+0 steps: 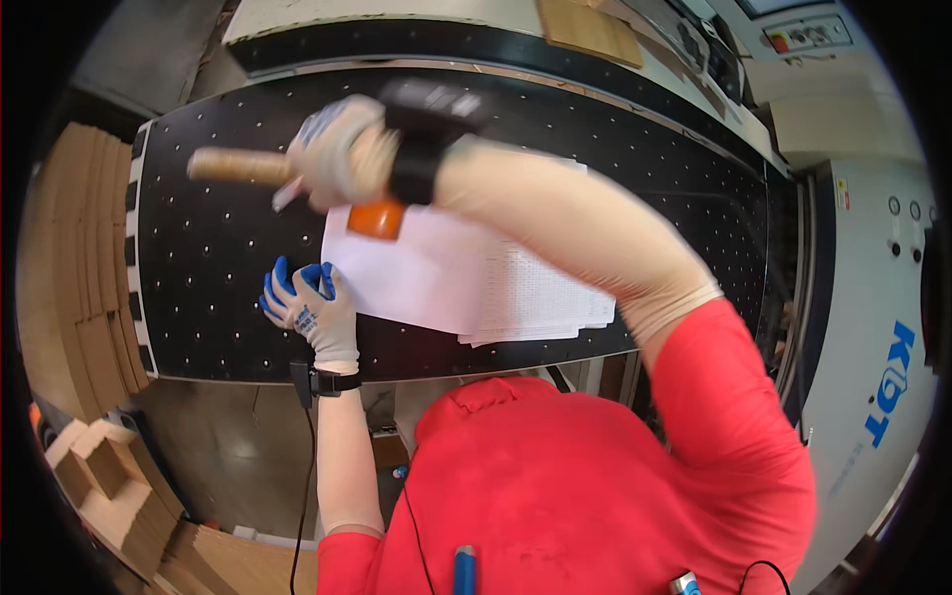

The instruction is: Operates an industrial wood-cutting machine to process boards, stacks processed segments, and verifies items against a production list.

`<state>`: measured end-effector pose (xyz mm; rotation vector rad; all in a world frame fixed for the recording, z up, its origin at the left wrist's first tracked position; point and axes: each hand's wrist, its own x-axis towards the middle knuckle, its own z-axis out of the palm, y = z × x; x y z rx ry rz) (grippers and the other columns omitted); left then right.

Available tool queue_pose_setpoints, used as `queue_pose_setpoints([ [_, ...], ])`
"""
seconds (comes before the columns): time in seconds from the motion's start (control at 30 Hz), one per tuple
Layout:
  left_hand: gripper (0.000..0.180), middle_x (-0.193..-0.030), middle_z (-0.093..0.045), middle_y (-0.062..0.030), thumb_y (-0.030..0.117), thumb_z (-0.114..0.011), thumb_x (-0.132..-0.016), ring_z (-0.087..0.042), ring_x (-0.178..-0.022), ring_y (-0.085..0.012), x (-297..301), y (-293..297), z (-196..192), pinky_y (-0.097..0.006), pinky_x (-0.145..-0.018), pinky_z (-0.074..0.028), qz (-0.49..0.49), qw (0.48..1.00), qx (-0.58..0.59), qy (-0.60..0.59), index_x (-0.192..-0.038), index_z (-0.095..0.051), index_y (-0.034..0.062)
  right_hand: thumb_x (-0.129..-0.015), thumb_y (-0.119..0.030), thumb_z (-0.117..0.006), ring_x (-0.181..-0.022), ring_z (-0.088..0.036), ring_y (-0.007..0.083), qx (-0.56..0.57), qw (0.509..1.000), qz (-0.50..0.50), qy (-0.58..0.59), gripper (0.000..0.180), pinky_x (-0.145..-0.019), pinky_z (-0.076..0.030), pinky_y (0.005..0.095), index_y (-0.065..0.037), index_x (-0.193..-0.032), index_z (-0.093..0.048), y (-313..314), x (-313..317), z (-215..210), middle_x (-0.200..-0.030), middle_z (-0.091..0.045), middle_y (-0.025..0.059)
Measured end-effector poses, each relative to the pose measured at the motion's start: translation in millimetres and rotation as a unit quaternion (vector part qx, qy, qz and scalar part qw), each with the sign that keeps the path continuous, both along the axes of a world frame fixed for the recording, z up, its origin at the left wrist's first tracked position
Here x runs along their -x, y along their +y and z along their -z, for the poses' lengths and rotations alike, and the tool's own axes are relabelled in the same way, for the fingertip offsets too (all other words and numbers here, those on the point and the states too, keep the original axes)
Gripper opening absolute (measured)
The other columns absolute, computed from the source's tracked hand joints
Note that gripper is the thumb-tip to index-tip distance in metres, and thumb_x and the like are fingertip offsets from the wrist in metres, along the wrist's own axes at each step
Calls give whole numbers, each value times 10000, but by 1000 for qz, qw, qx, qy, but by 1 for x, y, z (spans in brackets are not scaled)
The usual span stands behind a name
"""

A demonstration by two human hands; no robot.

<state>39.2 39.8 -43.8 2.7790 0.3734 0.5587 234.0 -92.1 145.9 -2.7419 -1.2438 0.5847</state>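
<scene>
My right hand [337, 149], in a white glove with blue patches, is raised over the perforated black table [218, 248] and blurred by motion. It is closed around a tan cylindrical handle [238, 166] that sticks out to the left. A small pale tip pokes out below the fingers, too smeared to name. Under the wrist shows an orange piece [375, 220]; whether it joins the handle I cannot tell. Beside the papers' left edge, my left hand [309, 302] rests with blue-coated fingers bent and apart. Below lie a blank white sheet [421, 278] and printed sheets [540, 293].
Stacked brown boards [84, 268] stand left of the table, with wooden blocks [109, 476] at lower left. A pale machine cabinet [863, 297] flanks the right side. Along the far side runs a white-topped ledge [397, 20] bearing a wooden board [590, 30].
</scene>
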Motion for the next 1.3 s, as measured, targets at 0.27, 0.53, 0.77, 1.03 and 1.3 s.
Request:
queue_pose_setpoints([
  [0.27,722,-1481,-473,-158,520,-785,-825,-396,-1398,-401,2,5,4,-600,-1172,-267,-83,996,-41,7,-1357,-535,101,-870,-396,-745,-924,-765,260,-32,994,101,30,341,-790,-598,417,-98,-1033,-777,10,47,76,-944,-772,109],
  [0.53,350,-1319,-608,-128,119,-642,-1021,-586,-1175,-217,89,16,-29,-357,-1053,-462,89,911,401,-36,-1331,-566,-25,-883,-377,-754,-657,-655,294,-328,913,244,11,248,-583,-552,408,-159,-966,-672,-175,220,14,-964,-635,81],
  [0.77,345,-1118,-715,-192,214,-764,-861,-698,-1035,-357,251,-32,-50,-417,-915,-549,143,811,188,535,-1162,-698,58,-890,-344,-754,-942,-722,332,-226,827,388,339,373,-846,-573,386,-79,-1150,-730,-352,385,85,-996,-743,136],
  [1.03,564,-1140,-722,-234,560,-689,-850,-669,-1121,-407,313,-159,15,-473,-942,-530,6,783,146,605,-1116,-747,66,-888,-587,-651,-1111,-679,356,-200,871,236,382,612,-972,-532,444,-46,-1167,-711,-326,410,132,-1205,-699,128],
  [1.3,395,-1556,-445,-219,229,-732,-884,-360,-1453,-388,376,-184,0,-459,-1201,-300,170,849,320,384,-1227,-704,33,-858,-341,-697,-810,-711,270,-177,788,-38,588,273,-718,-538,406,-106,-995,-720,-357,354,54,-892,-745,109],
])
